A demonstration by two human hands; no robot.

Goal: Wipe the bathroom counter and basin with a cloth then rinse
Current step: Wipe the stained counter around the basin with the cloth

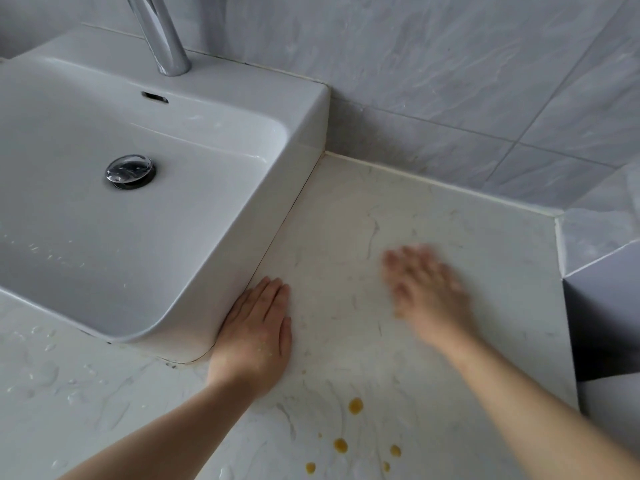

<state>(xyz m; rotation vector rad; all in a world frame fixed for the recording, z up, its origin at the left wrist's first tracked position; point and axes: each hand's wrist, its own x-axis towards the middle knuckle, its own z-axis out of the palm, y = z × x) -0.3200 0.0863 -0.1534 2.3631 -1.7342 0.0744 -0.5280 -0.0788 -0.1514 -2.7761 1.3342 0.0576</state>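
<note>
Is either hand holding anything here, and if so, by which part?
Nothing is held. The left hand lies flat on the pale marbled stone counter against the white ceramic basin; the blurred right hand has its fingers spread.

Bright, soft, even light leaves only faint shadows. The right hand (pixel 426 285) is smeared by motion blur, the left hand (pixel 254 336) sharp. Highlights glint on the faucet (pixel 162 36) and drain plug (pixel 130 171).

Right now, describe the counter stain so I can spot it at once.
Find the white basin; the marbled counter stretches to its right. There, between the left forearm and the right forearm, lies a cluster of spots. They are amber-yellow, unlike the clear water droplets further left.
</note>
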